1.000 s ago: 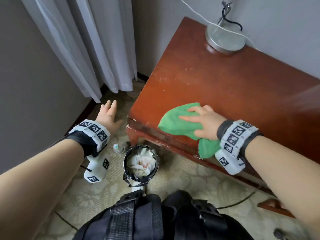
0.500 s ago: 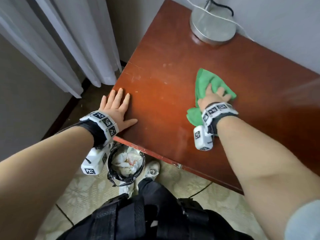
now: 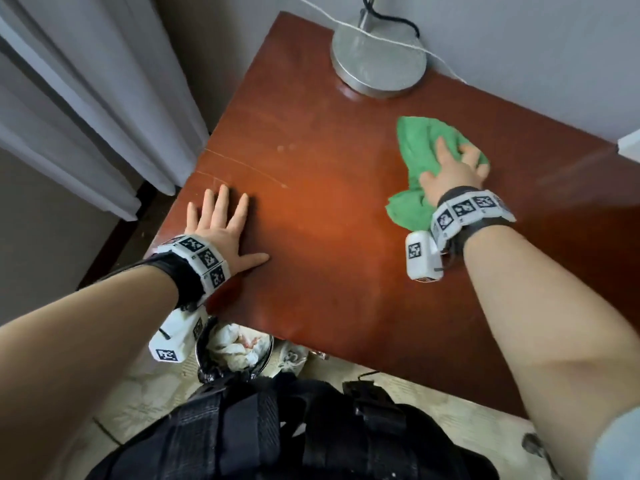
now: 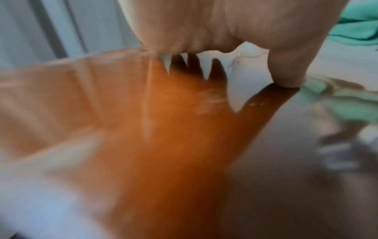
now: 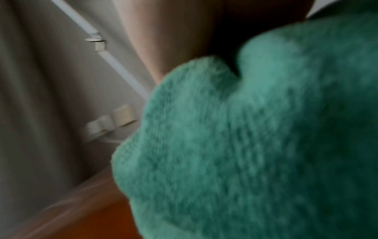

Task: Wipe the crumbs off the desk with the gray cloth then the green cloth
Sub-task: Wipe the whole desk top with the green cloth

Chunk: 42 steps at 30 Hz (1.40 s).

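Two hands work a reddish-brown wooden worktop [image 3: 329,237] set in a corner against a gray wall, with white curtains [image 3: 86,98] hanging to the left. A round metal lamp base [image 3: 377,60] stands at the far edge, a white cord and a black cord trailing across it. Below the near edge sits a small waste bin [image 3: 235,348] stuffed with crumpled tissue. The green cloth [image 3: 420,147] lies bunched on the right part of the worktop, below and to the right of the lamp base. The right hand [image 3: 450,171] presses down on it, its fingers [image 3: 441,148] spread and bent over the folds, partly gathering the fabric. The left hand [image 3: 221,230] rests flat near the worktop's left front corner, palm down, fingers straight and splayed, holding nothing.
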Each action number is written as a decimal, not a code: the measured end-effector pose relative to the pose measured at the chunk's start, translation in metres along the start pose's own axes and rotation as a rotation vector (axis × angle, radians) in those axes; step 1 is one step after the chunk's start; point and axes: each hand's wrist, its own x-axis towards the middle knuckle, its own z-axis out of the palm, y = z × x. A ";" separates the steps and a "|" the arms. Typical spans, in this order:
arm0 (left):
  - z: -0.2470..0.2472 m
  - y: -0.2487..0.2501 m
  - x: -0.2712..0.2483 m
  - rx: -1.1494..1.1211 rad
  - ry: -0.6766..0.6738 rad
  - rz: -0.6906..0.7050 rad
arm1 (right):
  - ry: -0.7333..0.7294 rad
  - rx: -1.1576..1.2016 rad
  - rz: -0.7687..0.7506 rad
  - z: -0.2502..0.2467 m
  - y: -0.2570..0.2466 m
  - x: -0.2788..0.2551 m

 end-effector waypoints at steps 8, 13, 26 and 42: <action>-0.017 0.054 0.036 0.163 -0.068 0.085 | -0.199 -0.228 0.604 -0.007 0.147 0.001; -0.022 0.056 0.041 0.177 -0.140 0.081 | -0.233 -0.245 0.537 -0.005 0.122 0.009; -0.011 -0.008 0.025 -0.049 -0.001 -0.137 | -0.237 -0.188 -0.110 0.029 -0.102 0.031; 0.007 -0.051 -0.005 -0.314 -0.140 -0.370 | -0.164 -0.197 -0.447 0.049 -0.206 0.043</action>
